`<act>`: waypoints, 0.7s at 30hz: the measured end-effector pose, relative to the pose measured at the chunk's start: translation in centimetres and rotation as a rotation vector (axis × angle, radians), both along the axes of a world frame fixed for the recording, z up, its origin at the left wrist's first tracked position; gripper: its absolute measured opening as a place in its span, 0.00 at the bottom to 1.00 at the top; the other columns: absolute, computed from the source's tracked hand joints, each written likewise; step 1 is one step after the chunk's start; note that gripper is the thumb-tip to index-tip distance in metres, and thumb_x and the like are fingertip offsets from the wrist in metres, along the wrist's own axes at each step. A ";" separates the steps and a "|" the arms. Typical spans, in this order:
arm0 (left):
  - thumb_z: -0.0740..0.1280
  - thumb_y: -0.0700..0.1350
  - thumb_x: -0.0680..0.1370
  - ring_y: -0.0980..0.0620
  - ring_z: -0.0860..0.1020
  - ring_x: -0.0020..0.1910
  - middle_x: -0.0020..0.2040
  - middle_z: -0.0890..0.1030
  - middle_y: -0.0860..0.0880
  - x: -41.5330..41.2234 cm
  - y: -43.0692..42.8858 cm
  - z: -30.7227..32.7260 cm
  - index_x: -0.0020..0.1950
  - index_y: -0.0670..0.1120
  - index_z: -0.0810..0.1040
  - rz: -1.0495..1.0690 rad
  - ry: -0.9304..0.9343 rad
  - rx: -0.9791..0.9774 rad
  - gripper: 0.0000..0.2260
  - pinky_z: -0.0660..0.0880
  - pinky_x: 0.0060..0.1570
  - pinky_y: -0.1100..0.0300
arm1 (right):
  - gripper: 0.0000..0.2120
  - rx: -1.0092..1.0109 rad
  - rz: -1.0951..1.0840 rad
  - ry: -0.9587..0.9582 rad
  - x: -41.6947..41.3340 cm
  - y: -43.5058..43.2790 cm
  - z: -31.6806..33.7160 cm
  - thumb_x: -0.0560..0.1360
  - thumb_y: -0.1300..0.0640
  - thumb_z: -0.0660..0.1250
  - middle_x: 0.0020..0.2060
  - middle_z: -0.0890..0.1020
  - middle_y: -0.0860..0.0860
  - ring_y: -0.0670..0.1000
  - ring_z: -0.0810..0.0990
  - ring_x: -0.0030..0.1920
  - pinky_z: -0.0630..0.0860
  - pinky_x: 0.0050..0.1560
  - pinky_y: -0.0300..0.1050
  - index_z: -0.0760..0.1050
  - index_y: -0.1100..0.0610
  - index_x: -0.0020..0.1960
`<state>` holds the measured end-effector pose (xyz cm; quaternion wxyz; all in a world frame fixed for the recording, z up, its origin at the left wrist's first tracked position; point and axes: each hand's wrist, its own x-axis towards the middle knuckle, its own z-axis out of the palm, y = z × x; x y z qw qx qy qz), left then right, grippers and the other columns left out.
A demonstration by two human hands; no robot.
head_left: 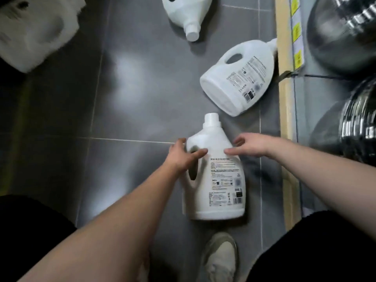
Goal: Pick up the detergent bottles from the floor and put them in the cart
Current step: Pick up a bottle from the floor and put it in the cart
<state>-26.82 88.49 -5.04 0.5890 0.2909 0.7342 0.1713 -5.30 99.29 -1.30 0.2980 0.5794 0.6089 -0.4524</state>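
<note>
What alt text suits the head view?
Two hands reach a white detergent bottle lying on grey floor tiles: left hand gripping its handle, right hand at its shoulder. A second bottle and a third bottle lie beyond.

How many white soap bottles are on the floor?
3 clearly: the nearest bottle in the middle, the right bottle by the wooden edge, the top bottle. The blurry white shape top left may be a fourth.

Both bare forearms are extending forward and downward, converging. The left hand (pixel 181 153) is curling its thumb and fingers round the handle of the detergent bottle (pixel 219 180). The right hand (pixel 254 146) is presenting straight, spread fingers, palm down, at the bottle's shoulder.
</note>
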 end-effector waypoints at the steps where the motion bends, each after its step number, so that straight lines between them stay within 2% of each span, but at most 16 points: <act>1: 0.79 0.60 0.70 0.45 0.78 0.67 0.69 0.77 0.46 0.3 0.2 -0.9 0.76 0.47 0.69 0.009 -0.012 0.011 0.39 0.75 0.69 0.47 | 0.38 -0.004 0.071 -0.017 -0.6 0.2 -0.8 0.75 0.34 0.71 0.71 0.78 0.53 0.55 0.79 0.67 0.74 0.64 0.46 0.70 0.57 0.75; 3: 0.78 0.58 0.72 0.48 0.79 0.61 0.64 0.79 0.50 1.0 0.4 -1.7 0.75 0.47 0.70 0.047 -0.021 0.025 0.36 0.76 0.62 0.53 | 0.35 0.009 0.168 -0.047 -1.2 0.4 -1.7 0.77 0.33 0.68 0.69 0.79 0.54 0.57 0.80 0.64 0.75 0.60 0.47 0.71 0.56 0.74; 5: 0.78 0.57 0.73 0.50 0.79 0.58 0.60 0.78 0.51 1.5 0.6 -2.0 0.74 0.47 0.69 0.082 -0.015 0.051 0.35 0.75 0.57 0.56 | 0.33 0.034 0.186 -0.034 -1.1 0.5 -2.2 0.77 0.34 0.68 0.68 0.80 0.54 0.57 0.80 0.64 0.76 0.62 0.48 0.72 0.56 0.72; 9: 0.78 0.58 0.73 0.50 0.79 0.61 0.62 0.78 0.51 1.0 -0.7 -2.8 0.74 0.47 0.69 0.136 -0.034 0.049 0.35 0.76 0.64 0.53 | 0.31 0.072 0.138 0.037 -1.7 -0.4 -2.4 0.77 0.38 0.70 0.68 0.81 0.54 0.56 0.79 0.66 0.74 0.67 0.49 0.74 0.55 0.73; 12: 0.79 0.58 0.72 0.49 0.81 0.61 0.65 0.80 0.50 -1.1 -2.0 -3.1 0.74 0.47 0.70 0.178 -0.050 0.009 0.35 0.77 0.65 0.52 | 0.34 0.102 0.132 0.047 -4.0 -1.1 -2.4 0.76 0.37 0.71 0.70 0.79 0.53 0.57 0.78 0.69 0.74 0.69 0.49 0.71 0.54 0.76; 16: 0.81 0.58 0.68 0.50 0.85 0.58 0.62 0.84 0.48 -4.2 -2.5 -3.3 0.70 0.48 0.76 0.204 -0.149 -0.017 0.35 0.79 0.65 0.48 | 0.34 0.115 0.106 0.022 -7.7 -1.9 -2.3 0.77 0.39 0.72 0.71 0.77 0.55 0.58 0.76 0.71 0.72 0.69 0.47 0.69 0.56 0.75; 19: 0.80 0.51 0.73 0.49 0.85 0.56 0.60 0.85 0.47 -5.3 -2.2 -3.1 0.68 0.48 0.78 0.230 -0.165 0.006 0.25 0.81 0.60 0.52 | 0.34 0.109 0.009 0.009 -8.8 -2.8 -2.6 0.77 0.39 0.71 0.72 0.76 0.55 0.58 0.75 0.72 0.71 0.68 0.46 0.69 0.57 0.75; 21: 0.80 0.52 0.73 0.49 0.85 0.56 0.59 0.86 0.48 -5.8 -1.9 -3.2 0.68 0.50 0.79 0.211 -0.146 0.023 0.25 0.80 0.60 0.53 | 0.36 0.087 -0.134 0.047 -8.3 -4.0 -2.9 0.76 0.38 0.72 0.73 0.76 0.54 0.57 0.76 0.72 0.71 0.69 0.46 0.69 0.56 0.76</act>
